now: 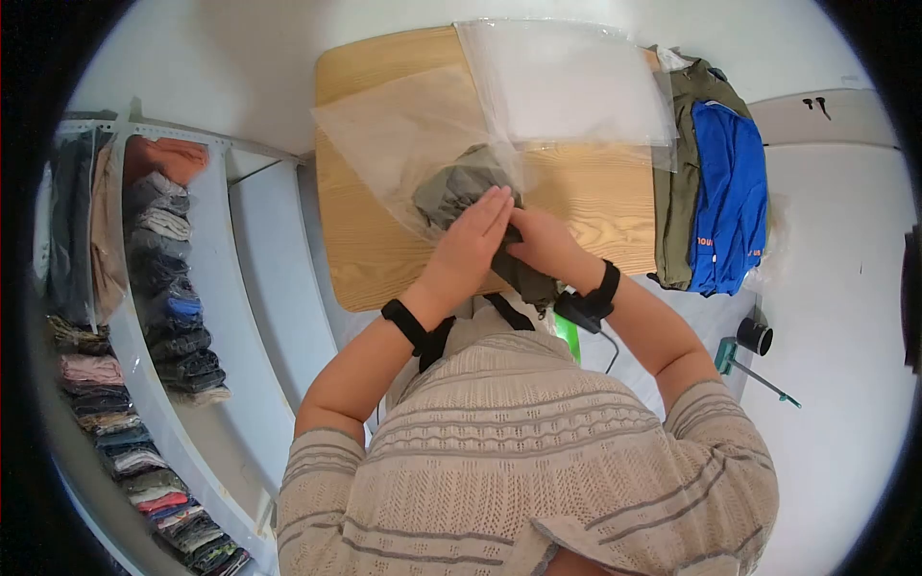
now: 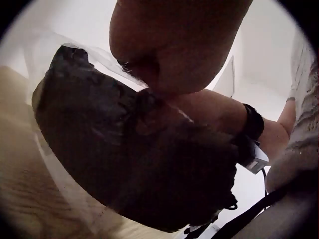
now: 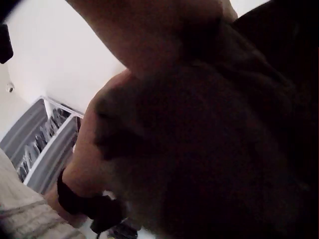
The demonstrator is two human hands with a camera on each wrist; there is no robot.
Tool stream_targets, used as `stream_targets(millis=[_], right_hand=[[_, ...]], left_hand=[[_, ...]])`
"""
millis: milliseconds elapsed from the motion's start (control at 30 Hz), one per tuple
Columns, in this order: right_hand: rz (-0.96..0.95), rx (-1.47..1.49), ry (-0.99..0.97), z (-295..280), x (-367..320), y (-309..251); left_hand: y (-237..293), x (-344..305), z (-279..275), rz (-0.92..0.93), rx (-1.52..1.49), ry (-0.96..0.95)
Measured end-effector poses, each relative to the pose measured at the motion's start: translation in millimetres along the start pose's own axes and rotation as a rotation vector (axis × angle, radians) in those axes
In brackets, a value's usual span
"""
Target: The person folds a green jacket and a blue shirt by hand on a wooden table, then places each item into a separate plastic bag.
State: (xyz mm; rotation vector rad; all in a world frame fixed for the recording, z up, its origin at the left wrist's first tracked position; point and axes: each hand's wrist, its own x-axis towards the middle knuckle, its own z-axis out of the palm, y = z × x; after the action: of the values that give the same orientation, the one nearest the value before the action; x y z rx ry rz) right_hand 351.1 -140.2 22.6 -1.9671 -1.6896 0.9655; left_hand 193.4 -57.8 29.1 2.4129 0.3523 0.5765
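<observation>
A folded olive-grey garment (image 1: 449, 196) lies partly inside a clear plastic bag (image 1: 384, 125) over the table. My left hand (image 1: 473, 240) lies across the garment's near part, fingers together, holding the bag's edge; its thumb is hidden from above. Close against it, my right hand (image 1: 549, 242) grips the garment, whose near end hangs below the hands toward my body. In the left wrist view, the bag film wraps the dark garment (image 2: 89, 114), and its rim runs beneath my left hand (image 2: 174, 45). The dark cloth (image 3: 199, 149) fills most of the right wrist view.
Flat clear bags (image 1: 576, 91) are stacked at the back of the wooden table (image 1: 605, 206). Olive clothing (image 1: 682, 173) and a blue garment (image 1: 728, 197) lie at its right edge. Shelves of folded clothes (image 1: 178, 298) stand at left. A black cup-like object (image 1: 755, 336) is at lower right.
</observation>
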Motion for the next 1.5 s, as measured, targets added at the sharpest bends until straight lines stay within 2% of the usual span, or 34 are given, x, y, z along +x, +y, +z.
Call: stream_targets(millis=[33, 100, 167, 233, 267, 333, 433, 500, 533, 600, 633, 667, 700, 733, 800, 833, 900, 967, 1067, 1100, 1133, 1233, 1300, 1367, 1433, 1467, 1500], right_hand=[[-0.004, -0.003, 0.005, 7.6, 2.2, 0.4], [-0.102, 0.024, 0.174, 27.6, 7.0, 5.6], [-0.123, 0.007, 0.172, 32.7, 11.7, 3.4], [-0.306, -0.018, 0.455, 46.0, 22.0, 12.3], [-0.311, -0.022, 0.461, 48.0, 24.5, 9.6], [-0.017, 0.257, 0.345, 51.8, 24.6, -3.1], [-0.06, 0.13, 0.458, 28.1, 24.1, -36.2], [-0.056, 0.179, 0.511, 29.6, 27.3, -38.3], [-0.044, 0.23, 0.557, 30.1, 29.1, -39.6], [-0.028, 0.234, 0.566, 28.5, 35.1, -40.8], [-0.012, 0.236, 0.568, 27.7, 38.6, -41.8], [-0.015, 0.239, 0.575, 24.4, 41.1, -46.1], [0.011, 0.168, 0.588, 20.2, 43.0, -50.3], [0.038, 0.096, 0.599, 16.9, 45.2, -53.2], [0.033, 0.094, 0.618, 14.8, 52.3, -54.2], [0.029, 0.092, 0.631, 12.4, 54.7, -55.5], [0.059, 0.131, 0.594, 6.7, 58.6, -58.2], [0.095, 0.171, 0.555, 7.3, 64.8, -56.2], [0.073, 0.024, 0.561, 8.8, 76.2, -57.2], [0.142, -0.001, 0.416, 4.8, 78.7, -58.8], [0.209, -0.026, 0.269, 1.6, 81.0, -61.9], [0.241, -0.042, 0.206, 16.4, 94.3, -56.8], [0.27, -0.005, 0.174, 26.5, 106.3, -55.2], [0.302, 0.035, 0.141, 41.8, 113.1, -54.7], [0.132, -0.431, 0.398, 56.6, 115.5, -58.7], [0.133, -0.428, 0.391, 62.5, 115.5, -62.2], [0.057, -0.435, 0.434, 69.5, 113.6, -66.7]], left_hand=[[3.4, 1.5, 0.7, 0.004, 0.004, 0.003], [9.0, 3.2, 1.0, 0.027, -0.027, -0.025], [14.4, 8.2, -11.1, 0.046, -0.036, -0.031], [18.2, 8.9, -17.5, 0.063, -0.045, -0.039], [19.2, 8.2, -19.5, 0.094, -0.091, -0.073], [21.8, 5.2, -24.7, 0.126, -0.131, -0.106], [28.8, -7.0, -38.8, 0.191, -0.088, -0.158], [34.1, -21.3, -48.7, -0.042, 0.277, 0.123], [30.5, -24.4, -50.1, -0.036, 0.283, 0.125], [18.5, -33.6, -45.5, -0.297, 0.45, 0.458], [12.7, -37.8, -43.3, -0.291, 0.455, 0.458], [6.2, -41.7, -40.5, -0.473, 0.147, 0.464], [-0.8, -45.8, -37.8, -0.647, -0.167, 0.459], [-9.5, -51.5, -36.0, -0.642, -0.165, 0.458], [-24.0, -63.5, -32.5, -0.702, -0.078, 0.176], [-24.3, -66.2, -29.6, -0.704, -0.077, 0.176], [-24.3, -74.5, -24.8, -0.621, 0.073, -0.044], [-11.9, -75.5, -29.8, -0.606, 0.039, -0.088], [-13.9, -92.6, -28.7, -0.601, -0.053, -0.179], [-18.3, -100.2, -25.7, -0.613, -0.105, -0.218], [-21.3, -106.9, -22.8, -0.617, -0.107, -0.223], [-26.7, -122.0, -15.8, -0.641, -0.183, -0.233], [-25.0, -125.7, -13.1, -0.695, -0.253, -0.133], [-26.7, -128.5, -9.6, -0.719, -0.248, -0.129], [-29.3, -132.5, -6.4, -0.743, -0.243, -0.124], [-30.6, -134.6, -4.6, -0.765, -0.221, -0.123], [-31.6, -137.2, -3.3, -0.787, -0.199, -0.124]])
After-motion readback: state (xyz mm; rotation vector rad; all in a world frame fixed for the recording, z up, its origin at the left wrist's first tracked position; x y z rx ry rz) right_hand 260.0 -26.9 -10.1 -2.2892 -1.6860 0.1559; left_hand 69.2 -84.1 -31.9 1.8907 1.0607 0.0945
